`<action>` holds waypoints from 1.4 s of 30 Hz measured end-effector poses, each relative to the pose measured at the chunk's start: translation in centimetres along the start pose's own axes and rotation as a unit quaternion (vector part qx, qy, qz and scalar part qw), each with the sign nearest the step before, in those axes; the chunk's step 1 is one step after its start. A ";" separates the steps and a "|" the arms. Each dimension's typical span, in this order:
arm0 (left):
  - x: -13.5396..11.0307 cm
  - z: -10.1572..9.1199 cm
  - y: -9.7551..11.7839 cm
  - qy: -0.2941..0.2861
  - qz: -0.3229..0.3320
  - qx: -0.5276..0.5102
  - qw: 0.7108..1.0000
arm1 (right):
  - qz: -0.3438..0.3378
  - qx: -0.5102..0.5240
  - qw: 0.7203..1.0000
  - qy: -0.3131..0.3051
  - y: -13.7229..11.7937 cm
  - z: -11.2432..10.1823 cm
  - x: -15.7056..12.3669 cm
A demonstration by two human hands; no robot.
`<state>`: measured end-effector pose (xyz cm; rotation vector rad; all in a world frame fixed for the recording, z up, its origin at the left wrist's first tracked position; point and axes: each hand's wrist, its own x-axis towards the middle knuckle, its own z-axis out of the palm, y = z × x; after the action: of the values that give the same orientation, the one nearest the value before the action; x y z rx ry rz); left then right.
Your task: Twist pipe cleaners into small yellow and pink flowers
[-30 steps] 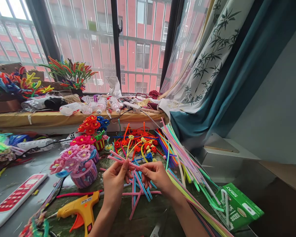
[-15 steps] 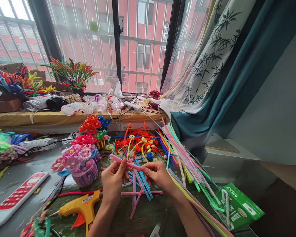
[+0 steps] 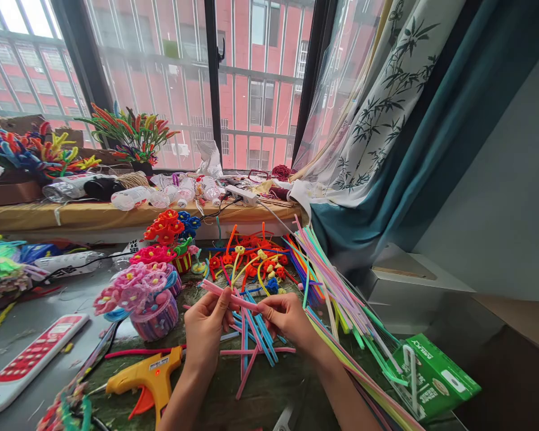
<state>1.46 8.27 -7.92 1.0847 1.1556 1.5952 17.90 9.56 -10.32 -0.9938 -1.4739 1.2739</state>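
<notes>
Both hands hold a small bundle of pink pipe cleaners level above the table. My left hand pinches it between thumb and fingers near its left part, and the left end sticks out past the thumb. At the right end, my right hand grips it the same way. How many pieces are in the bundle I cannot tell. Below the hands lie loose cut blue pipe cleaners and pink ones, crossing each other. A yellow glue gun with an orange trigger rests beside my left forearm.
To the left stand pipe-cleaner flower pots and a red and white remote-like object. Orange and yellow flowers lie behind the hands. Long pastel pipe cleaners spread at right, near a green box. Scissors show at the front edge.
Both hands stay in place on the pink bundle. Blue tips seen at its left end before no longer show there.
</notes>
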 end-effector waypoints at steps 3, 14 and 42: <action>0.3 -0.2 -0.1 0.022 0.011 -0.002 1.000 | -0.003 -0.016 1.000 0.013 0.0 -0.1 0.0; 1.2 -1.2 -0.8 0.120 0.006 -0.001 0.993 | -0.026 -0.058 0.995 0.076 -0.1 -1.6 0.1; 0.5 -0.3 -0.5 -0.112 -0.055 0.016 0.992 | 0.037 0.094 0.994 -0.027 -1.0 -1.7 -0.3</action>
<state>1.12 8.78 -8.37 1.1675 1.0735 1.3373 19.63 9.61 -9.32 -0.9021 -1.3395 1.4751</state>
